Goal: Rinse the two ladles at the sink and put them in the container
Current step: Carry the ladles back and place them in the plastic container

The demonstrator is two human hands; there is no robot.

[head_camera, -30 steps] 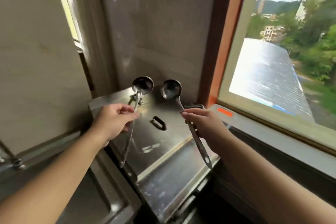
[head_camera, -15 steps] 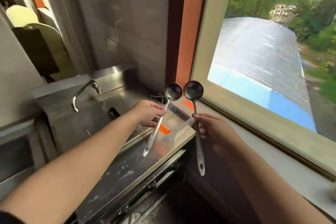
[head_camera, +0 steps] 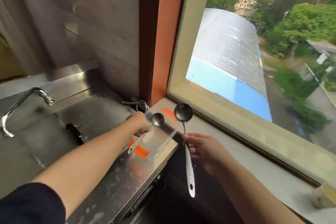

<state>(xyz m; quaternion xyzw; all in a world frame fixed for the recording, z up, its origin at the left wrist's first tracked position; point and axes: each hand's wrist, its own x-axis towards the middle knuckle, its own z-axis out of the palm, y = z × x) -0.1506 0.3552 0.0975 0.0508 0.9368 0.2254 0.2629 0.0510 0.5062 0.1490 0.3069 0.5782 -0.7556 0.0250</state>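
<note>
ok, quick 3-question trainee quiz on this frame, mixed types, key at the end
1. True or false: each hand holds one ladle.
2. Multiple choice: the faucet is (A) left of both hands, (B) between the hands, (C) on the window sill.
3. Fill in: the orange tape under the left ladle's handle is stuck on the steel ______.

Key
1. True. The left hand grips the left ladle, the right hand the right ladle, both bowls up.
2. A. It is over the sink.
3. Counter.
</note>
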